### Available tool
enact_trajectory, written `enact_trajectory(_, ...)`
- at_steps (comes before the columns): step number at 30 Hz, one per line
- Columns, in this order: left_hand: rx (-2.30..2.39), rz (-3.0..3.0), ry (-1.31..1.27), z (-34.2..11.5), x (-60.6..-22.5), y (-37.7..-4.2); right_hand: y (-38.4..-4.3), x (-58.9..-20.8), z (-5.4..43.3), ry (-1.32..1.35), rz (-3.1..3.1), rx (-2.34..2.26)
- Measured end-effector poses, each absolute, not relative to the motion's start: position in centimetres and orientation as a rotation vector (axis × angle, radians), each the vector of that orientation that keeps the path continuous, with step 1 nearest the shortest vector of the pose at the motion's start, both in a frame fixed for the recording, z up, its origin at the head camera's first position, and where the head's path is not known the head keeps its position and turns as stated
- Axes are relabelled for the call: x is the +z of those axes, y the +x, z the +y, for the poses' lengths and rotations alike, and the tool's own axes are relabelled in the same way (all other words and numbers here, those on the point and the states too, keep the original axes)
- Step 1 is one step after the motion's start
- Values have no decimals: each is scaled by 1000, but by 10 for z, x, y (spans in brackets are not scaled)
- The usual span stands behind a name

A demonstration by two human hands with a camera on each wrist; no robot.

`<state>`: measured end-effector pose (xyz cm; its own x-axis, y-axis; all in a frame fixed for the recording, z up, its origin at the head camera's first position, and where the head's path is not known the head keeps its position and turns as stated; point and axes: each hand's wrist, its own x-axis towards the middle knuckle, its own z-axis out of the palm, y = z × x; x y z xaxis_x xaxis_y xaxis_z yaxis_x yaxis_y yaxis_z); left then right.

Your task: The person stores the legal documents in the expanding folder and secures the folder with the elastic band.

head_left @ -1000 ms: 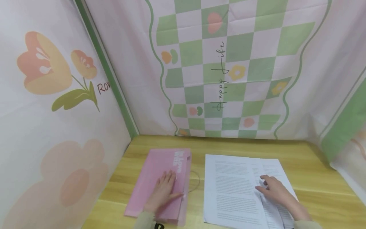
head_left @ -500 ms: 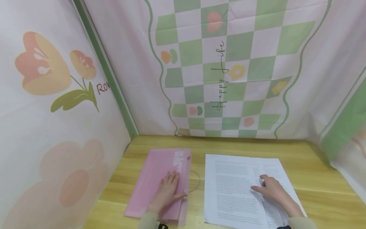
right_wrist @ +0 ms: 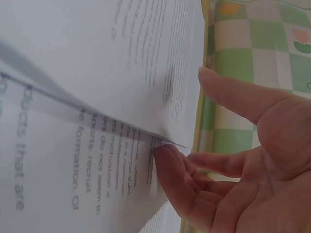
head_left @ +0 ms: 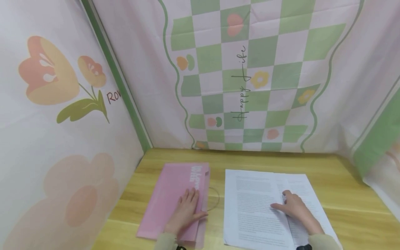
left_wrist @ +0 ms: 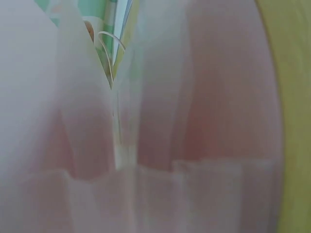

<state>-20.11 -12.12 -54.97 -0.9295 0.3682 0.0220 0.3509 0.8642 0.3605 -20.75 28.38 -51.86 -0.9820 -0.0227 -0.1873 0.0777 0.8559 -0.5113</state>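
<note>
right hand (head_left: 296, 208) has shifted leftward over papers (head_left: 254, 208)

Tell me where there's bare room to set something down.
Bare tabletop lies right of the papers, and behind them and the pink folder, up to the checkered cloth. Between folder and papers, a thin loop juts into the narrow strip. Crowded: the folder under the left hand, the papers at the right hand.

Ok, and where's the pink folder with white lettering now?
In the head view, the pink folder lies on the yellow wood-grain table, left of the printed white paper sheets, under the person's left hand.
</note>
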Motion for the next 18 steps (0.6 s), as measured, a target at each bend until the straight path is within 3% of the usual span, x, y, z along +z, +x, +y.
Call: enact_trajectory(18,575,2986,555,-120,-551,-201,-210,-524,268,194,2804,-743)
